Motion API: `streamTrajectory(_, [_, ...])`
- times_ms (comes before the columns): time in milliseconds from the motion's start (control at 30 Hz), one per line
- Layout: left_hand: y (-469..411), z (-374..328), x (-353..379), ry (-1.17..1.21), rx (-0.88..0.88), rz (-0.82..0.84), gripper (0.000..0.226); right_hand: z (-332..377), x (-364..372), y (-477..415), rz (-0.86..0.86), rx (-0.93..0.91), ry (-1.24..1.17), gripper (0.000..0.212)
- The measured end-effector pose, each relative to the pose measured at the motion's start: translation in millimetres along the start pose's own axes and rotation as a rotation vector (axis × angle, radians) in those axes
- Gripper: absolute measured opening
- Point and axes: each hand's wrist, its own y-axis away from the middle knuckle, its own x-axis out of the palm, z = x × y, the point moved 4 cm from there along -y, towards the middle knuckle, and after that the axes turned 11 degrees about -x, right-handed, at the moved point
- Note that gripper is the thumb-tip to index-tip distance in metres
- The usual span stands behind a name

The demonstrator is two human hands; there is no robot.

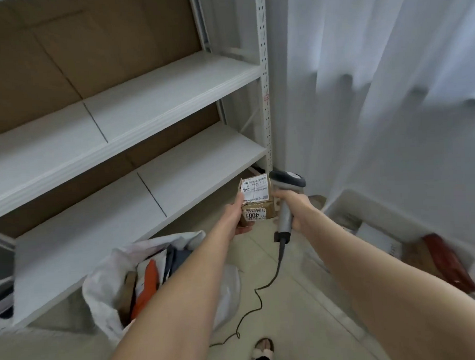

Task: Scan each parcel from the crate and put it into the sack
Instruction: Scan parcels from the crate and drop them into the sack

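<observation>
Both arms are stretched out in front of the person, the two hands close together with the parcel (257, 202) between them. The left hand (236, 216) grips this small brown cardboard box from its left side, thumb up along the edge and fingers curled underneath. The box's top faces the person, showing a white shipping label (255, 190) and, nearer the wrist, a sticker reading 4001 (252, 215). The right hand (295, 210) is wrapped tight round the handle of a grey barcode scanner (287, 179), whose dark-topped head sits just beside the parcel's right edge, almost touching it. From the butt of the handle, below the right hand, a black cable (258, 295) drops and trails over the pale tiled floor. Below the left forearm the white sack (105, 286) stands open, with an orange packet (147, 288) and other wrapped parcels inside. Right of the right arm sits the pale crate (377, 206), blurred, with a red flat item and brownish packets in it. White metal shelving (157, 83) rises beyond the left hand and a white curtain (388, 66) hangs beyond the right. A sandalled foot (262, 348) shows on the floor between the forearms.
</observation>
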Motion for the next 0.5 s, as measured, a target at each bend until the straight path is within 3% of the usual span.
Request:
streamTrajectory(67, [-2.0, 17.8, -35.1, 0.070, -0.014, -0.002, 0.057, -18.1, 36.8, 8.0, 0.040, 0.020, 0.028, 0.035])
streamTrajectory(167, [-4.5, 43.7, -88.7, 0.226, -0.051, 0.013, 0.035, -50.2, 87.0, 13.7, 0.068, 0.043, 0.067, 0.021])
streamTrajectory(300, [-20.7, 78.6, -155.9, 0.362, -0.091, -0.007, 0.017, -95.8, 147.6, 14.9, 0.091, 0.083, 0.114, 0.022])
streamTrajectory(500, [-70.7, 138.1, -243.2, 0.465, -0.164, 0.067, 0.015, -171.7, 228.8, -1.0, 0.061, 0.147, 0.213, 0.020])
